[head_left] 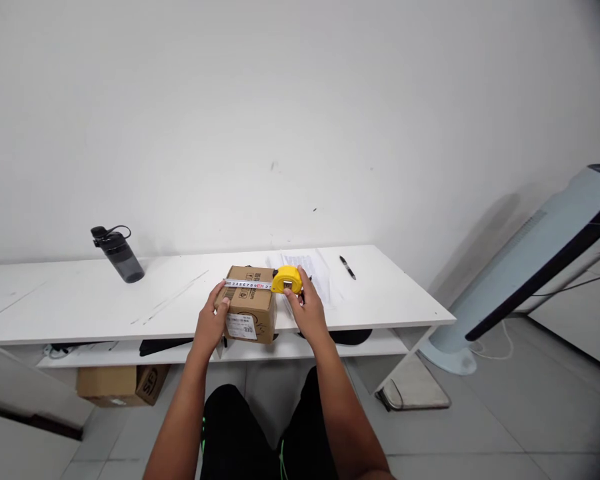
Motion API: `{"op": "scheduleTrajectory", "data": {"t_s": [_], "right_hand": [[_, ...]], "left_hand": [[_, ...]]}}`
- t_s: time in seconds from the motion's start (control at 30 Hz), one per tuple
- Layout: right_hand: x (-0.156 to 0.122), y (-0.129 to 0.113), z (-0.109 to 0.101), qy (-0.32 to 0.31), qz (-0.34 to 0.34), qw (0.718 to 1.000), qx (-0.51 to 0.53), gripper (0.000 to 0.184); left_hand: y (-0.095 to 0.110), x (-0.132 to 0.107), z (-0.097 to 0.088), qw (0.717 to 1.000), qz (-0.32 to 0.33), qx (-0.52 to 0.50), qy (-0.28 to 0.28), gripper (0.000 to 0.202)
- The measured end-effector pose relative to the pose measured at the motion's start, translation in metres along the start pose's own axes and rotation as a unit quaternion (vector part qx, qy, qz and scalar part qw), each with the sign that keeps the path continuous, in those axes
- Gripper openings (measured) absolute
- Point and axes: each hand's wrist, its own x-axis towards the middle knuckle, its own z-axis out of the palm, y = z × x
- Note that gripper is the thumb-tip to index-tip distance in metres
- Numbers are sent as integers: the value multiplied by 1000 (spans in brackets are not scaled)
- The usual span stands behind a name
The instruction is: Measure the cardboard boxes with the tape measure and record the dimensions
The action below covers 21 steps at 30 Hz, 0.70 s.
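A brown cardboard box [250, 303] with printed marks and a white label rests at the front of the white desk [175, 320]. Across its top lies the pulled-out blade of a yellow tape measure [286, 279], its numbers facing up. My left hand [213, 320] is closed at the box's left side, thumb on the front edge, near the blade's end. Whether those fingers also pin the blade I cannot tell. My right hand [306, 303] grips the tape measure's case at the box's right edge.
Behind the tape measure lie white papers [307, 267], with a black pen [347, 267] to their right. A dark water bottle [120, 255] stands at the back left. Below the desk is another cardboard box [113, 385]. A tall pale appliance [525, 267] stands on the right.
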Motion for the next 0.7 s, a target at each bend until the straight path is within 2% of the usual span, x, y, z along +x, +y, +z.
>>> {"op": "scheduleTrajectory", "data": {"t_s": [0.4,0.7], "right_hand": [[-3,2,2,14,14,999,44,65],[9,-3,2,8,3,997,71,61]], "left_hand": [[-7,4,2,1000,11,-29,-4,56],[-13,6,6,999,17,-38,3,57]]}}
